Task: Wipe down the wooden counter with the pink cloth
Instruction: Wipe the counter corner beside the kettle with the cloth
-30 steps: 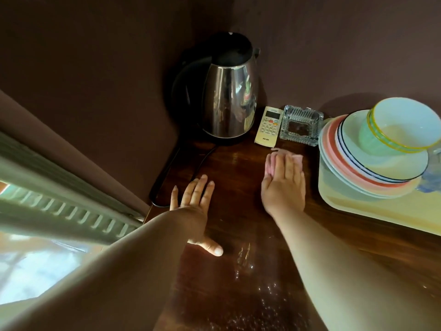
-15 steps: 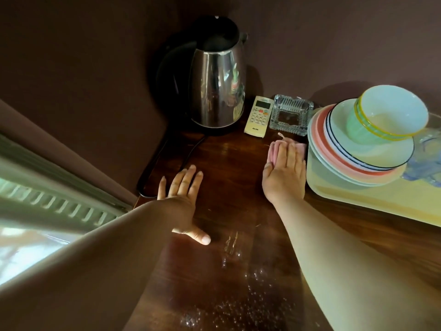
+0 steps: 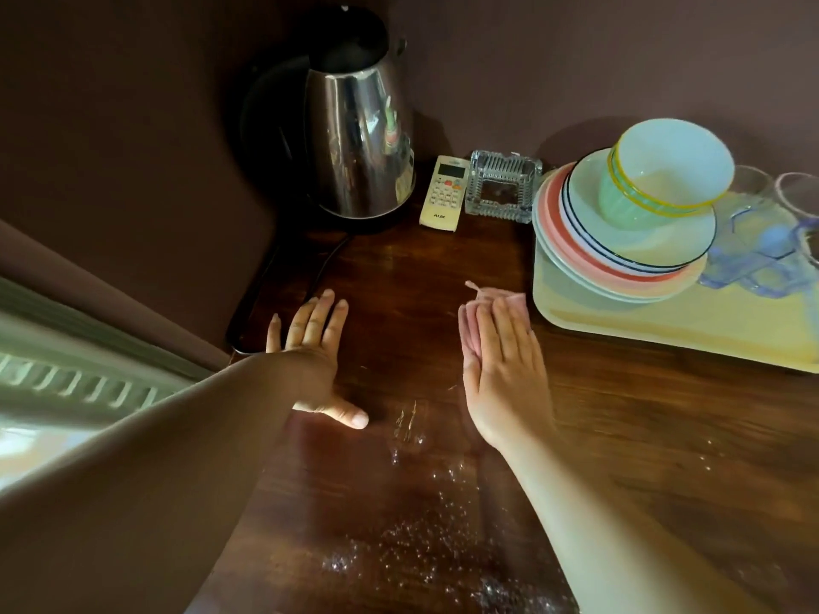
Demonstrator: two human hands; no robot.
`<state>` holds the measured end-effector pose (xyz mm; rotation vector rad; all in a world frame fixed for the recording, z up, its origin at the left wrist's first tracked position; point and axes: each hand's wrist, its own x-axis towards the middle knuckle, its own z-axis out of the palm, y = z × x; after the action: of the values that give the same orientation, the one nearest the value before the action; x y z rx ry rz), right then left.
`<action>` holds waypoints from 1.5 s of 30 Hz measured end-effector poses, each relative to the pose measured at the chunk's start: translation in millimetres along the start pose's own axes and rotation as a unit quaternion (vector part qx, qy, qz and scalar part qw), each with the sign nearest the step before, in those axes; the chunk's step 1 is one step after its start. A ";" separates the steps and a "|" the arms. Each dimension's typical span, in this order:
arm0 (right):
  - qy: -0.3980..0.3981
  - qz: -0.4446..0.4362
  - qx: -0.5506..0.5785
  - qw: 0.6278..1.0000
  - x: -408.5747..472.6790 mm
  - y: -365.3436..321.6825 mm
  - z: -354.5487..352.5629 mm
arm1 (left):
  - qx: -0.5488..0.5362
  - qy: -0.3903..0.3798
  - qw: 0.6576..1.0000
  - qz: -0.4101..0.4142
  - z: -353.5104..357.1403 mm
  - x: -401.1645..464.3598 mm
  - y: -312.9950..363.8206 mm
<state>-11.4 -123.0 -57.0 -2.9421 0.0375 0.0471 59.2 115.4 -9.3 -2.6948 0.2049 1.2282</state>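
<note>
The pink cloth [image 3: 476,323] is being pressed flat against the wooden counter [image 3: 399,277] under the straight fingers of the right hand [image 3: 505,365], just beside the yellow tray [image 3: 664,330]. The left hand [image 3: 310,347] is being rested on the wood, fingers spread, nothing held. Droplets [image 3: 412,538] are being left nearer the front edge; a wide sweep risks the stacked plates [image 3: 620,241] being nudged.

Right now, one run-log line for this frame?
phase: wiping | right hand: flat on pink cloth | left hand: flat on wooden counter | droplets: near edge
</note>
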 end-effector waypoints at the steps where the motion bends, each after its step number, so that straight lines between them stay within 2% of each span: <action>1: 0.000 -0.011 0.006 1.000 -7.7 4.4 1.1 | -0.002 -0.001 1.000 0.002 0.3 -0.6 -0.3; 6: -0.028 0.029 -0.026 0.999 34.2 8.2 -1.9 | -0.005 0.003 1.000 0.001 0.0 -4.5 0.4; 12: -0.006 0.006 -0.005 1.000 -28.0 10.2 0.2 | -0.006 0.004 1.000 0.006 -1.1 -6.1 0.8; 18: -0.031 0.041 -0.039 0.998 12.5 10.4 -4.1 | -0.003 0.002 1.000 0.006 -1.4 -6.1 1.0; 23: 0.005 -0.022 0.024 0.999 -43.8 -2.7 2.5 | -0.005 0.001 1.000 0.007 -0.4 -3.7 0.7; 26: -0.001 -0.053 0.018 0.998 -23.6 0.3 3.9 | -0.005 0.002 1.000 0.007 1.1 -2.5 -0.6; 29: -0.015 -0.025 -0.002 1.000 9.8 -8.1 2.4 | -0.012 0.006 1.000 0.009 2.3 0.0 -1.9; 31: -0.001 -0.016 0.010 1.000 0.4 -19.2 5.7 | -0.018 0.008 1.000 0.013 2.4 0.1 -1.9; 35: 0.012 -0.079 0.030 0.996 -43.0 -27.0 18.1 | -0.029 0.011 0.999 0.021 4.4 1.0 -3.8; 40: 0.015 -0.082 0.015 0.996 9.2 -38.0 15.0 | -0.020 0.011 1.000 0.004 3.7 1.3 -1.6; 42: 0.014 -0.069 0.025 0.997 6.7 -45.9 15.7 | -0.015 0.015 1.000 0.001 3.5 1.9 -1.4; 45: -0.006 -0.122 0.038 0.992 -22.8 -45.6 17.1 | -0.010 0.024 1.000 0.002 6.7 5.6 -2.5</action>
<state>-33.3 -74.4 -63.9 -2.8469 -0.3135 0.0266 58.4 119.0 -17.7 -2.7435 0.2061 1.1743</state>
